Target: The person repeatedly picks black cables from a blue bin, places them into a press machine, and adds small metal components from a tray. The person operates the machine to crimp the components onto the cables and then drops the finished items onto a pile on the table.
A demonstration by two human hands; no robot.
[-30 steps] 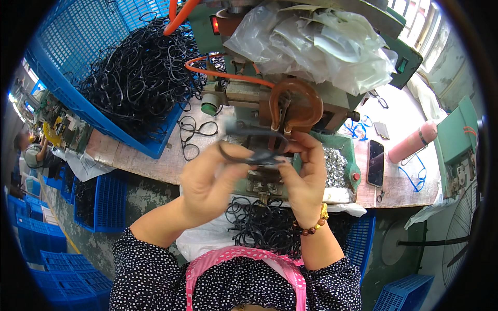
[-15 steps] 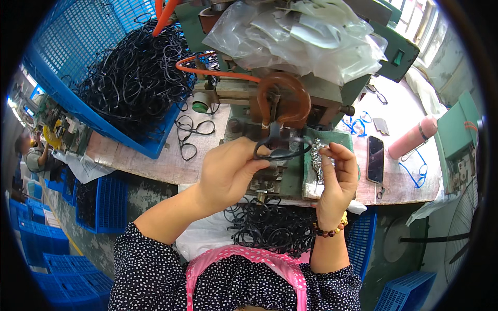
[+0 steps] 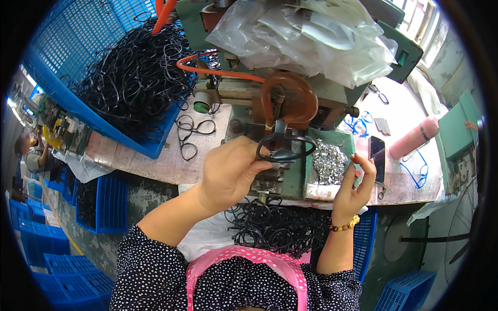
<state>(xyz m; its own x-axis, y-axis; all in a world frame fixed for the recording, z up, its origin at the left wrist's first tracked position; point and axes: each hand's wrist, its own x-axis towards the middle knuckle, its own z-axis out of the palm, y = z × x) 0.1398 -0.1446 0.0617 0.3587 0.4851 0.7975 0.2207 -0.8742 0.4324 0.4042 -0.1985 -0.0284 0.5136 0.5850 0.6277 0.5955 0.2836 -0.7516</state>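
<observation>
A black plastic eyeglass frame (image 3: 303,154) is pinched between the thumb and fingers of my left hand (image 3: 228,168). Its front lies under the copper-coloured coil (image 3: 310,106) of a bench machine, touching or close to the metal tip there. My right hand (image 3: 358,184) hovers at the right edge of a green tray (image 3: 332,136), its fingers curved and the thumb a little apart from them. Nothing shows between those fingertips. Many tiny shiny metal pieces (image 3: 328,161) fill the tray. Below the machine, a heap of black eyeglass frames (image 3: 280,225) lies near my lap.
A blue crate (image 3: 67,98) piled with black frames (image 3: 140,78) stands at left. Loose black glasses (image 3: 194,127) lie beside it. Clear plastic bags (image 3: 306,39) cover the machine top. At right are a phone (image 3: 377,155), a pink bottle (image 3: 414,137) and blue glasses (image 3: 417,173).
My right hand has moved right and slightly down, away from the coil, uncovering the metal pieces. The eyeglass frame has shifted slightly right; my left hand still grips it.
</observation>
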